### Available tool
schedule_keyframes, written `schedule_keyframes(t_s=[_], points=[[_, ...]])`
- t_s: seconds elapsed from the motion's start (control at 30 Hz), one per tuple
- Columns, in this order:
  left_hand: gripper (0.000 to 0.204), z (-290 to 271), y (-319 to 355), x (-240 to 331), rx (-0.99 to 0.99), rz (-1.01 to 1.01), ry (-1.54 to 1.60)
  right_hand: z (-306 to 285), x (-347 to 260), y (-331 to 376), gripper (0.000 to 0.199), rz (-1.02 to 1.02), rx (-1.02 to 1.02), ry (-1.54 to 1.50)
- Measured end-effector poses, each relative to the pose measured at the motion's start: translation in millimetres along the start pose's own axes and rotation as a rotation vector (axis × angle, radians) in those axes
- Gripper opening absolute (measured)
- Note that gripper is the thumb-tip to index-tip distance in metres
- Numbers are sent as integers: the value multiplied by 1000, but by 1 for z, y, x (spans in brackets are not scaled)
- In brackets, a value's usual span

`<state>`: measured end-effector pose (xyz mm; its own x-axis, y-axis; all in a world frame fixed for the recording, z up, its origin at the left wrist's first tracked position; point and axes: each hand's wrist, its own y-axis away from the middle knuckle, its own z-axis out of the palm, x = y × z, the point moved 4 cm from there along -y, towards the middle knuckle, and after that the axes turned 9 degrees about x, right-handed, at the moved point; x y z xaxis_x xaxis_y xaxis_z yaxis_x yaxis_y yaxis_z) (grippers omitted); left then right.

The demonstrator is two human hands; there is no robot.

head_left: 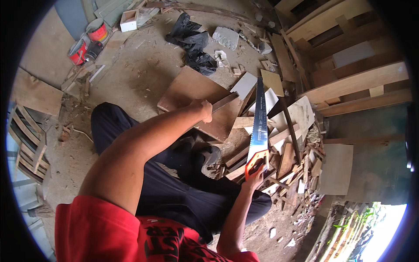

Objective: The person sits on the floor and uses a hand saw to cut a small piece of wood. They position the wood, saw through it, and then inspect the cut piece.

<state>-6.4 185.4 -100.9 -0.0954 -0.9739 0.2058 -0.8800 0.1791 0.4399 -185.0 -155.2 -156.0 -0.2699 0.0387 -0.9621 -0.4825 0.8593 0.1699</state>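
Note:
My left hand (202,110) is closed around a narrow dark wooden strip (226,101), which slants up to the right over a brown wooden board (183,89). Part of the strip is hidden behind my hand and forearm. In my right hand (255,178) is a hand saw (259,120) with an orange handle, its long silver blade pointing away from me. The blade's toothed edge faces left, toward the strip, and stands apart from it. Beneath the saw lie offcuts and wood scraps (286,159).
A black plastic bag (192,41) and a grey stone block (226,37) lie farther off. Red paint cans (78,51) stand at the far left beside a small white box (129,20). Wooden planks (358,81) line the right side. A slatted wooden piece (39,153) leans at left.

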Motion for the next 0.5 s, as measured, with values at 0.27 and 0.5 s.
schedule_keyframes(t_s=[0.27,0.5], points=[[73,34,43,-29,341,-55,227,-1,-8,9,44,-22,-28,-41],[56,28,39,-17,531,-142,296,-6,-10,10,41,-8,-14,-108]])
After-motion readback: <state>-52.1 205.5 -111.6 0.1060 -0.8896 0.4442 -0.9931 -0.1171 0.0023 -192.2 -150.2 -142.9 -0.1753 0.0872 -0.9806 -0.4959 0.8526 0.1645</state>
